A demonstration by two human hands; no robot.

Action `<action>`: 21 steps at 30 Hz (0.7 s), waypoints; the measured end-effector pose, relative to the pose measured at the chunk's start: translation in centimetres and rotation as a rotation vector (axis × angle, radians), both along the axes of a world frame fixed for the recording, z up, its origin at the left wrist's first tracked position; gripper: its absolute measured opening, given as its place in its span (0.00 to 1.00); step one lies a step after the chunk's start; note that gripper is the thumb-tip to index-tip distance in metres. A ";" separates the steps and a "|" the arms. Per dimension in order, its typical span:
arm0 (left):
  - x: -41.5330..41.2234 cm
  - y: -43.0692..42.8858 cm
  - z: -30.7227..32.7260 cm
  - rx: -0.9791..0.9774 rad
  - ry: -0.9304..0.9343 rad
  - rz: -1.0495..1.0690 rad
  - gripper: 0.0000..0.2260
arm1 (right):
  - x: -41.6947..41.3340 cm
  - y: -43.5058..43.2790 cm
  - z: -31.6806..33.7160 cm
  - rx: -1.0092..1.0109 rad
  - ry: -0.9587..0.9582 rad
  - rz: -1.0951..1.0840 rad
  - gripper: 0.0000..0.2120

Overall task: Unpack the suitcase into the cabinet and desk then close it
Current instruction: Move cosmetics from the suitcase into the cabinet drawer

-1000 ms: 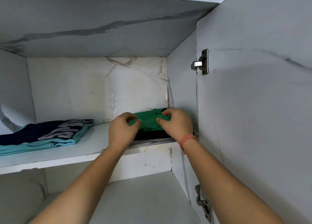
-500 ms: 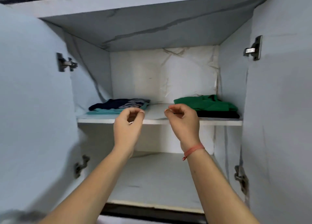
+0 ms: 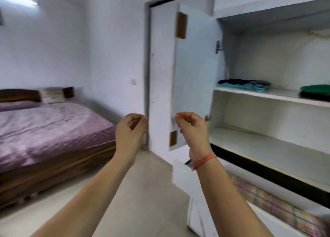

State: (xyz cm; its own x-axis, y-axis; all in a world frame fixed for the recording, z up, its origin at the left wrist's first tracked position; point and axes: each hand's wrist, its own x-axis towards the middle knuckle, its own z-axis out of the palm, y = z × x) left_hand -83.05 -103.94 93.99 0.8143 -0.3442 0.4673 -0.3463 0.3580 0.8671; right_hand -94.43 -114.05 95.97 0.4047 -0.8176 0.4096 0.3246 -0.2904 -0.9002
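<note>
Head view: our left hand and right hand are raised side by side, apart, fingers curled in, gripping nothing. We see the cabinet at right, door open. On its upper shelf: navy-teal stack left, green stack right, probably over something black, but it's blurry. Bed far left.
</note>
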 end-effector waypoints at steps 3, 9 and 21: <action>2.1 10.9 -2.4 0.004 0.087 0.164 0.07 | 3.8 9.2 -1.7 -0.009 0.036 0.156 0.05; 4.9 29.5 -7.3 0.023 0.200 0.505 0.05 | 11.7 26.0 -5.9 -0.009 0.132 0.533 0.02; 14.9 56.3 -17.4 0.055 0.449 0.978 0.03 | 29.9 53.6 -16.6 0.031 0.406 1.062 0.04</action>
